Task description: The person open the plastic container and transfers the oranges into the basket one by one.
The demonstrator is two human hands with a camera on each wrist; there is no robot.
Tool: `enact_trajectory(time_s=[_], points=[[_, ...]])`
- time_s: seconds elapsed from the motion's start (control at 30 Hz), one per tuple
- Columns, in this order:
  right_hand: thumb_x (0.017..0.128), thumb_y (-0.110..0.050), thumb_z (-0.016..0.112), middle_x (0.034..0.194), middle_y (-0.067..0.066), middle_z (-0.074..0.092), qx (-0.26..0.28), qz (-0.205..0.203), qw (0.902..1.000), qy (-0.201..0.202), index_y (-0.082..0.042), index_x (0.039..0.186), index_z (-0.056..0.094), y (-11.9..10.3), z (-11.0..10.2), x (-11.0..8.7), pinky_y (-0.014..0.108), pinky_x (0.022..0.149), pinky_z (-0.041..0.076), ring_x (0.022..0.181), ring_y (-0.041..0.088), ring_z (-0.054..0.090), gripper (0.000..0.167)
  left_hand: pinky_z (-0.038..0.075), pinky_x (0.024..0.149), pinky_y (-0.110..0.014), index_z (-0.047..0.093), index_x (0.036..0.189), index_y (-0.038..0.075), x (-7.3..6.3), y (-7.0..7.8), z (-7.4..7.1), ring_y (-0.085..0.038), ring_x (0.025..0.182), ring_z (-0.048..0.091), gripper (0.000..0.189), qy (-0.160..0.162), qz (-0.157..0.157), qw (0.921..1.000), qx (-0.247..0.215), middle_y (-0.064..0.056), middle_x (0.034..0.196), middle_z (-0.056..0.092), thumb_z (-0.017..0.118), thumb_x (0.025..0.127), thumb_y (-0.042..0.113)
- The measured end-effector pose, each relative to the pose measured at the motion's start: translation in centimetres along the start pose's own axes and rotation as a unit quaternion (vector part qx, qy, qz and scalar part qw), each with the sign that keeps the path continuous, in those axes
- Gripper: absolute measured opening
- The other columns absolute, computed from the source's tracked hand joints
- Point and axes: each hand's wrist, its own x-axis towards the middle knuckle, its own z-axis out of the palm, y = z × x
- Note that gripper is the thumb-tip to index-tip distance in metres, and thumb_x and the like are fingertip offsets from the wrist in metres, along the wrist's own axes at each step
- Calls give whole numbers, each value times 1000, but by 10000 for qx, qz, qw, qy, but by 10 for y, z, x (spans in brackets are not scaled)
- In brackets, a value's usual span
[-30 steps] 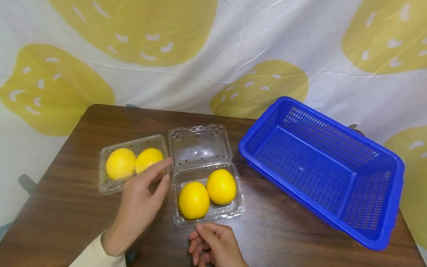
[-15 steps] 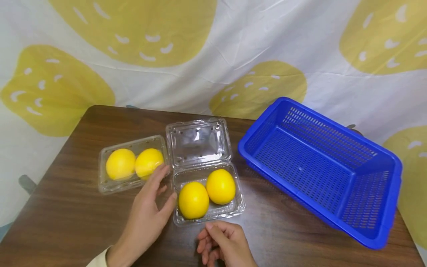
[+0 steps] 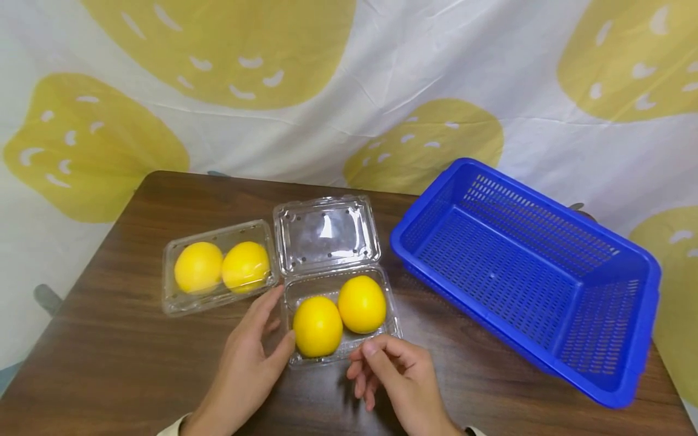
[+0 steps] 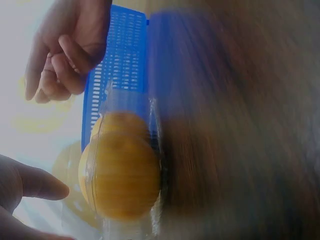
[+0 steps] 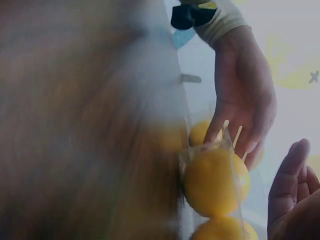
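An open clear plastic clamshell box lies on the table, its lid folded back. Two round yellow fruits sit inside it, a left fruit and a right fruit. At the box's left wall is my left hand, fingers relaxed, thumb tip right by the wall. My right hand hovers at the front right corner, its fingers loosely bent with nothing between them. In the left wrist view the fruit shows through the clear wall. The right wrist view has the left hand beside the box.
Left of the open box stands a second clear clamshell box, closed over two more yellow fruits. A blue slotted plastic basket stands on the right side of the brown table. Behind hangs a white curtain with yellow prints.
My left hand has drawn back from the closed box down to the open box's left side. My right hand has moved right and up to the front right corner. The lid has tilted slightly.
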Motion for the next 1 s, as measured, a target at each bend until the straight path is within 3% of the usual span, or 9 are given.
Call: enact_trajectory(time_s=[0.17, 0.27, 0.43, 0.6, 0.77, 0.83, 1.0], points=[[106, 16, 53, 91, 22, 76, -664, -632, 9957, -113, 4, 109, 74, -2, -1, 3, 37, 54, 64, 69, 25, 71, 25, 56, 112, -42, 35, 170, 2, 2, 0, 3, -38, 148, 51, 85, -225, -460, 9964, -674, -17, 171, 41, 72, 95, -10], [102, 17, 61, 96, 14, 78, -1411, -1135, 9833, -163, -3, 113, 77, -2, -2, 7, 33, 65, 67, 77, 20, 73, 28, 56, 112, -44, 35, 169, 1, 2, 1, 3, -39, 147, 51, 83, -219, -604, 9938, -911, -18, 171, 40, 71, 95, -11], [101, 6, 72, 106, 11, 79, -2510, -2232, 9414, -297, -4, 118, 77, 2, -4, 13, 27, 91, 65, 95, 19, 75, 20, 56, 113, -44, 34, 169, -1, 2, 2, 4, -40, 149, 49, 80, -203, -944, 9869, -1295, -19, 172, 38, 69, 97, -12], [110, -12, 67, 113, 12, 76, -3079, -2922, 9038, -554, 0, 120, 74, 6, -3, 22, 27, 102, 59, 105, 23, 72, 17, 57, 111, -44, 28, 170, -6, 1, -1, 6, -44, 151, 49, 84, -267, -1224, 9812, -1467, -25, 173, 35, 69, 96, -12], [112, -21, 65, 124, 10, 73, -3791, -2931, 8755, -624, 0, 128, 70, 3, -1, 25, 29, 109, 54, 115, 26, 66, 26, 56, 113, -49, 25, 170, -8, -1, -5, 9, -46, 151, 48, 86, -394, -1372, 9772, -1572, -29, 175, 31, 68, 96, -10], [110, -22, 68, 129, 8, 71, -4045, -2797, 8683, -650, -1, 131, 69, 2, -1, 27, 30, 110, 53, 119, 26, 64, 29, 55, 113, -50, 24, 170, -9, -1, -7, 10, -47, 152, 47, 86, -426, -1373, 9767, -1593, -30, 175, 30, 68, 96, -11], [96, -17, 83, 132, 4, 70, -4614, -2437, 8505, -661, -4, 134, 68, 3, -2, 34, 34, 107, 55, 120, 24, 61, 43, 56, 113, -51, 24, 170, -8, -2, -9, 12, -48, 151, 48, 86, -423, -1370, 9772, -1567, -32, 170, 36, 67, 95, -11]])
